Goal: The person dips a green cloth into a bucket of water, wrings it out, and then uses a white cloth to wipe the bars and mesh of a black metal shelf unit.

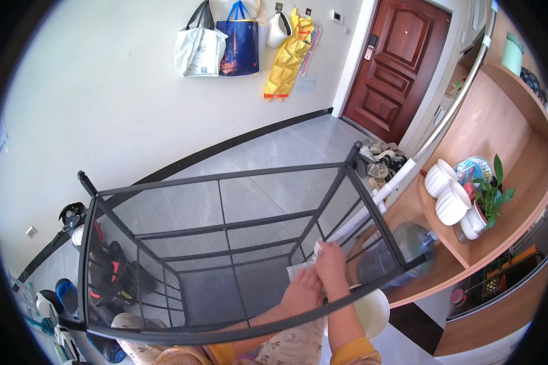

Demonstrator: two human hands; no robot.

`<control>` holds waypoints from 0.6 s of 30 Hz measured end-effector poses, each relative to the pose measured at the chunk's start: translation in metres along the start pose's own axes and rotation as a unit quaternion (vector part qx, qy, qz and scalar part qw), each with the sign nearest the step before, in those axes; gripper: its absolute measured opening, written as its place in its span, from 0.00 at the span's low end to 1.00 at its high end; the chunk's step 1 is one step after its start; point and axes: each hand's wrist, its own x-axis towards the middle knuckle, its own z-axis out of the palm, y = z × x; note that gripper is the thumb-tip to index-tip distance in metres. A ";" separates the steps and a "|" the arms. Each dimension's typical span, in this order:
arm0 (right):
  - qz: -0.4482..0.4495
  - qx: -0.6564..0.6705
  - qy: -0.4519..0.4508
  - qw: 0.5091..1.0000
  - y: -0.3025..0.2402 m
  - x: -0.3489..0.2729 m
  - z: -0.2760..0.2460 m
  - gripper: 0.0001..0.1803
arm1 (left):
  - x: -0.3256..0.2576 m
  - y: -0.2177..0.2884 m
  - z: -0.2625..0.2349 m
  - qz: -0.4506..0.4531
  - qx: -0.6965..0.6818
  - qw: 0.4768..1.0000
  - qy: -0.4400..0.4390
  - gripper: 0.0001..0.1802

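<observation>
A black metal mesh basket frame (pixel 225 228) with a square rim stands in front of me. My right hand (pixel 331 263) is closed on a white cloth (pixel 303 261) near the basket's right side. Just left of it, my left hand (pixel 303 289) has its fingers bent against the lower edge of the same cloth. The near rim crosses in front of both arms, and mesh partly veils the left hand and forearm. Which side of the mesh the cloth touches is hard to tell.
At right, a curved wooden shelf (pixel 493 115) holds white pots (pixel 452 204) and a plant (pixel 493 198), with a large water bottle (pixel 402 252) below. A white bucket (pixel 371 313) stands beside my right arm. Shoes (pixel 383 161) lie by the brown door (pixel 399 67). Bags (pixel 240 45) hang on the wall.
</observation>
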 end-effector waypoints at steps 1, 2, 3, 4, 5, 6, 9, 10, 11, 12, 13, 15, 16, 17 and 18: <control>-0.031 0.011 0.025 0.999 -0.001 0.008 0.007 0.09 | -0.005 0.006 -0.003 0.002 -0.007 1.000 -0.017 0.32; -0.061 0.024 0.049 0.997 -0.001 0.015 0.012 0.07 | -0.008 0.016 -0.008 0.003 -0.014 0.999 -0.037 0.32; -0.042 0.012 0.046 0.998 -0.010 0.028 0.015 0.07 | -0.012 0.024 -0.012 0.007 0.015 0.995 -0.095 0.35; -0.036 0.011 0.069 0.997 -0.012 0.039 0.016 0.07 | -0.013 0.030 -0.008 0.007 0.017 0.991 -0.130 0.36; -0.032 0.016 0.090 0.995 -0.017 0.048 0.019 0.08 | -0.018 0.035 -0.006 0.003 0.023 0.986 -0.167 0.37; -0.026 0.021 0.112 0.993 -0.022 0.055 0.022 0.08 | -0.021 0.038 -0.005 -0.002 0.028 0.978 -0.205 0.38; -0.073 0.062 0.095 0.991 -0.012 0.064 0.030 0.10 | -0.022 0.034 -0.003 -0.031 0.056 0.988 -0.143 0.39; -0.093 0.074 0.086 0.989 -0.005 0.065 0.033 0.11 | -0.022 0.031 0.000 -0.037 0.066 0.990 -0.120 0.38; -0.074 0.054 0.058 0.994 0.004 0.067 0.032 0.11 | -0.020 0.027 0.011 -0.038 0.093 0.992 -0.079 0.38; -0.087 0.055 0.037 0.994 -0.008 0.072 0.032 0.11 | -0.024 0.017 0.014 -0.057 0.131 0.989 -0.030 0.37; -0.099 0.055 0.017 0.993 -0.020 0.076 0.031 0.11 | -0.029 0.008 0.016 -0.074 0.170 0.983 0.017 0.36; -0.124 0.078 0.026 0.989 -0.015 0.083 0.040 0.10 | -0.025 -0.003 -0.001 -0.112 0.126 0.984 0.052 0.34; -0.108 0.090 0.044 0.989 -0.003 0.081 0.041 0.10 | -0.010 -0.006 -0.011 -0.115 0.093 0.987 0.069 0.33; -0.091 0.102 0.064 0.989 0.009 0.075 0.043 0.10 | 0.003 -0.006 -0.022 -0.121 0.067 0.987 0.080 0.32; -0.095 0.135 0.072 0.984 -0.002 0.071 0.054 0.10 | 0.005 -0.019 -0.034 -0.132 0.093 0.982 0.095 0.32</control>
